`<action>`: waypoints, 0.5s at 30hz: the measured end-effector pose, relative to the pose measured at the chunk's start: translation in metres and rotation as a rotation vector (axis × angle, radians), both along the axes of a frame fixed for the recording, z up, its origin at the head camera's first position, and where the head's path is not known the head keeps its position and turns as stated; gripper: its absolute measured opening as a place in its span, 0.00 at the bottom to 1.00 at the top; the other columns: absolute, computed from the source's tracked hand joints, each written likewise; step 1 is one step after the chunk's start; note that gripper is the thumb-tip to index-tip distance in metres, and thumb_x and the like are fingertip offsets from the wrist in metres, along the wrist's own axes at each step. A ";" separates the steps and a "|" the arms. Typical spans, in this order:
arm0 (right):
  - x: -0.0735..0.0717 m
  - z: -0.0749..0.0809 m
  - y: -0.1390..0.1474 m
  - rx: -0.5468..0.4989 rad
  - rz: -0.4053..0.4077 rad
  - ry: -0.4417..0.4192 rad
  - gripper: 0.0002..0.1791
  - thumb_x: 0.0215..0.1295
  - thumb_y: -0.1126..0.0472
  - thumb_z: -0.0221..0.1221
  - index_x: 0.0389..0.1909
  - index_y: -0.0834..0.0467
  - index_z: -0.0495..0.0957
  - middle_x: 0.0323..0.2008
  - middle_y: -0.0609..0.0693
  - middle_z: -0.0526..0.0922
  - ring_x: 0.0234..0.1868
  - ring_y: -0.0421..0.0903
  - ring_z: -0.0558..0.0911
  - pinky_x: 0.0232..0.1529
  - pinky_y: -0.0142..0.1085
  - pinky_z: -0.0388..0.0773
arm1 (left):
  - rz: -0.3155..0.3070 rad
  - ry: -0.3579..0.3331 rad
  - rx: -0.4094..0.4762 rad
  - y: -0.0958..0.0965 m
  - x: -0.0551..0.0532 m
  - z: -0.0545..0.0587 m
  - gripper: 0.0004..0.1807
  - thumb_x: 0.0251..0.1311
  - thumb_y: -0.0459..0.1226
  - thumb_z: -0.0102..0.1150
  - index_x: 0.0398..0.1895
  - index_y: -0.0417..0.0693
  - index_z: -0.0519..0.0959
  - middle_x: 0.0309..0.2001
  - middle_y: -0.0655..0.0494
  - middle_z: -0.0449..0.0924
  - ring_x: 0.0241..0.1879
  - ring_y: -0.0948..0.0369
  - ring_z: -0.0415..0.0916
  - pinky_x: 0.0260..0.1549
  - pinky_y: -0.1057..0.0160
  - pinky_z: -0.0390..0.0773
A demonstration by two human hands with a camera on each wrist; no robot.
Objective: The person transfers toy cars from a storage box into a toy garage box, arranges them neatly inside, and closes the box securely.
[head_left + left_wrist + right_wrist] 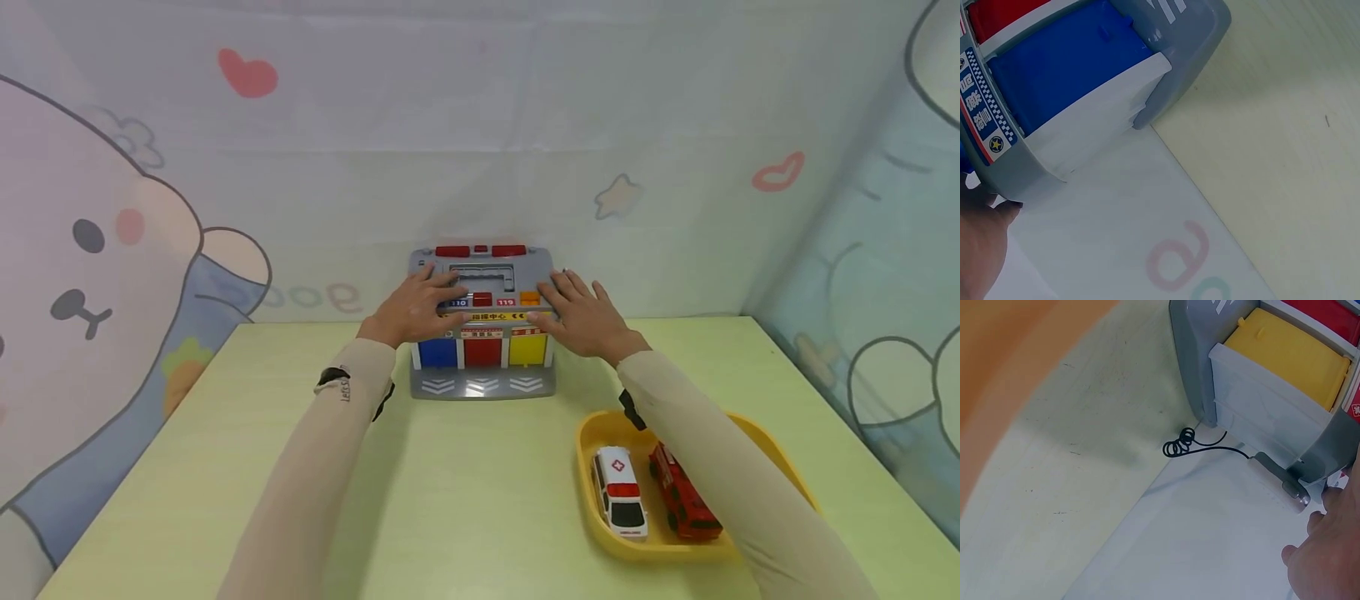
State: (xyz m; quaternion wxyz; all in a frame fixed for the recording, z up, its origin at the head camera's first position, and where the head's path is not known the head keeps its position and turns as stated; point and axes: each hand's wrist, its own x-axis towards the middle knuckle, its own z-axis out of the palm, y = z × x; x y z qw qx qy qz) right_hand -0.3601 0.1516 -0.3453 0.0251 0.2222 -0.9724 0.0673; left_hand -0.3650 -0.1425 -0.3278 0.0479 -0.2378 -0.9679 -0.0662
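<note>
A grey toy rescue station (482, 387) stands at the back of the table, its blue door (437, 353), red door (482, 352) and yellow door (528, 349) all closed. My left hand (420, 308) rests on the left part of its top, fingers spread and fairly straight. On the right edge of the top lies my right hand (581, 317), its fingers also extended. From the side, the left wrist view has the blue door (1072, 69) close up. In the right wrist view, a small grey handset (1279, 481) on a coiled black cord (1179, 445) hangs beside the station.
A yellow tray (622, 546) sits at the front right, under my right forearm. It holds a white toy ambulance (619, 492) and a red toy fire truck (682, 500), which the sleeve partly covers. A printed cloth backdrop (480, 108) rises right behind the station.
</note>
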 end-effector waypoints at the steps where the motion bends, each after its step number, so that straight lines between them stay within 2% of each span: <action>1: 0.000 0.000 0.001 0.000 0.001 0.001 0.42 0.75 0.32 0.37 0.81 0.52 0.46 0.81 0.56 0.42 0.82 0.59 0.39 0.77 0.63 0.36 | 0.001 0.000 0.003 0.001 0.000 -0.001 0.36 0.67 0.61 0.48 0.74 0.57 0.68 0.79 0.51 0.55 0.80 0.42 0.39 0.76 0.41 0.45; 7: 0.001 0.000 0.006 0.006 -0.004 0.000 0.42 0.75 0.33 0.37 0.81 0.52 0.46 0.81 0.56 0.42 0.82 0.59 0.39 0.77 0.63 0.36 | -0.018 0.004 0.030 0.005 -0.002 -0.005 0.35 0.68 0.61 0.48 0.73 0.56 0.69 0.79 0.50 0.56 0.80 0.42 0.38 0.76 0.39 0.44; 15: -0.001 0.002 0.007 0.003 0.001 -0.006 0.42 0.75 0.33 0.39 0.81 0.53 0.46 0.81 0.57 0.42 0.82 0.59 0.40 0.78 0.60 0.39 | -0.031 0.044 0.037 0.006 -0.001 -0.006 0.34 0.68 0.60 0.49 0.72 0.55 0.71 0.78 0.49 0.57 0.80 0.40 0.40 0.75 0.36 0.45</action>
